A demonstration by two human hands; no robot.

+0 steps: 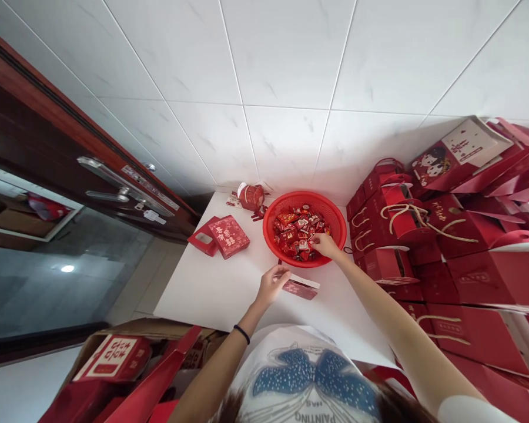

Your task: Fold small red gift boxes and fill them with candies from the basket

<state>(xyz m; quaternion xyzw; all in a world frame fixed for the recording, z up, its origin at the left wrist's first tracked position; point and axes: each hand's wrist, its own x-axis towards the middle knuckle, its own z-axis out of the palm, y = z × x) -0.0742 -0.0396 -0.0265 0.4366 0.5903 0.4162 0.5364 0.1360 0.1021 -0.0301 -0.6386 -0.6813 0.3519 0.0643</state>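
My left hand is closed on the left end of a small red box with a pale inner edge, held above the white table. My right hand reaches over the right side of a round red plastic basket, its fingers pinched at the wrapped candies inside. Whether a candy is between those fingers is too small to tell. Two flat red packets, one patterned and one plainer, overlap on the table left of the basket.
A small red bag stands behind the basket to the left, by the tiled wall. Stacked red gift boxes with rope handles crowd the right side. A carton of red packaging sits at the lower left, below a dark door.
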